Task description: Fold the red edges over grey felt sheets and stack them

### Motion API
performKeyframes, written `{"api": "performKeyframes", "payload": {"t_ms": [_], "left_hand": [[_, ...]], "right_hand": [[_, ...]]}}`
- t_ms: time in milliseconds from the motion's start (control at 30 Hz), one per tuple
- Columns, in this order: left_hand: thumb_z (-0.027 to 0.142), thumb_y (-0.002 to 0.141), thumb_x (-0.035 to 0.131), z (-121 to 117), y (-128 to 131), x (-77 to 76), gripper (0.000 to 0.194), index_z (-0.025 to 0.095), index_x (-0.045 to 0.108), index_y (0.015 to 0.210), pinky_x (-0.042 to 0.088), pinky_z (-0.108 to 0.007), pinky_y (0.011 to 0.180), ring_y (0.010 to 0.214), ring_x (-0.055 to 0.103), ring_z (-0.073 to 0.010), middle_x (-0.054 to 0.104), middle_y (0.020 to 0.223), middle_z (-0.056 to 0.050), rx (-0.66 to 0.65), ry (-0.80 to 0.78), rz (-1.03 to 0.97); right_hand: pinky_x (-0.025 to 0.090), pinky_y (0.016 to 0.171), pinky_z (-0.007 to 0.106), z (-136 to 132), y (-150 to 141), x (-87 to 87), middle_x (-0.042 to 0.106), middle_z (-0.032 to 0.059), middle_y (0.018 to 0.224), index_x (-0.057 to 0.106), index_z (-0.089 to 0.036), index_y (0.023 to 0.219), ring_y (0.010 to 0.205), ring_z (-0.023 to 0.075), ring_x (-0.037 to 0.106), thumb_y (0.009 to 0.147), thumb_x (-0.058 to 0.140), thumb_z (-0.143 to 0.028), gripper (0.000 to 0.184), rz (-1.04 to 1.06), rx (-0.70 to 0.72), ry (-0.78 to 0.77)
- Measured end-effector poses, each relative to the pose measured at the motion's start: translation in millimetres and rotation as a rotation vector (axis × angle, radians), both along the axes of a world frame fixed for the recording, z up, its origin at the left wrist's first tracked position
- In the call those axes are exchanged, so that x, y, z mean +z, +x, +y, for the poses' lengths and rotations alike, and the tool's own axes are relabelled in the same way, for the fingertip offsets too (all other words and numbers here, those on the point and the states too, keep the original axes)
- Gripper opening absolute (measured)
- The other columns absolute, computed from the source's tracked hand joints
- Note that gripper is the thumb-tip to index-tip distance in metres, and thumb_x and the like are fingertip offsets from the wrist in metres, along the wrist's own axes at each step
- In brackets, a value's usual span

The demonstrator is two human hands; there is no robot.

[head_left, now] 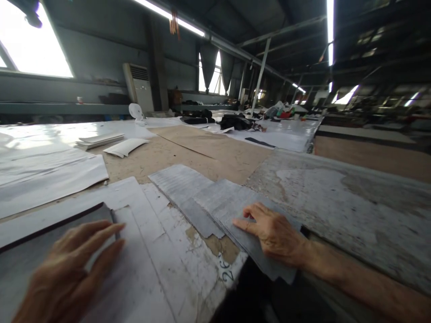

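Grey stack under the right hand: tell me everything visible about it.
The grey stack looks like thin, faintly streaked sheets, perhaps fabric or paper, long and flat with layered edges. It partly overlaps another grey piece, its near end jutting beyond the white-topped table. The right hand appears to rest on top.

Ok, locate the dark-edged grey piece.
The dark-edged grey piece is at the head view's lower left, beneath the left hand, on white sheeting.
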State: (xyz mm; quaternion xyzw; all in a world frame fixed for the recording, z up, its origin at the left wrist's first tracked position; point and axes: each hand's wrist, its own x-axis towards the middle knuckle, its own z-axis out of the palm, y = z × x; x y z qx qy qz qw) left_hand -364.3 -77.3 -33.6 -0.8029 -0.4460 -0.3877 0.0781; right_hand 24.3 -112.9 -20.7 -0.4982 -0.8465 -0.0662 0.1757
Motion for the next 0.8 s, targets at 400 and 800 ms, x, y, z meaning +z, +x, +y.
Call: {"api": "performKeyframes", "payload": {"t_ms": [400, 800], "left_hand": [[0.026, 0.088, 0.044, -23, 162, 1.3, 0.055, 0.019, 0.021, 0.138, 0.027, -0.042, 0.097, 0.113, 0.04, -0.0225, 0.052, 0.122, -0.006, -0.488, -0.237, 0.277], [0.032, 0.088, 0.046, -24, 173, -3.4, 0.042, 0.023, 0.039, 0.128, 0.002, -0.051, 0.105, 0.109, 0.042, -0.0226, 0.057, 0.112, -0.004, -0.497, -0.308, 0.275]], "right_hand": [[0.042, 0.078, 0.041, -29, -2, 6.9, 0.051, 0.0129, 0.096, 0.062, -0.014, 0.102, 0.089, 0.0251, 0.048, 0.076, 0.059, -0.032, 0.031, 0.08, 0.087, 0.048], [0.046, 0.071, 0.029, -29, 41, 25.1, 0.063, 0.0052, 0.084, 0.064, -0.016, 0.092, 0.076, 0.0167, 0.058, 0.084, 0.045, -0.025, 0.021, 0.473, -0.348, 0.023]]}}
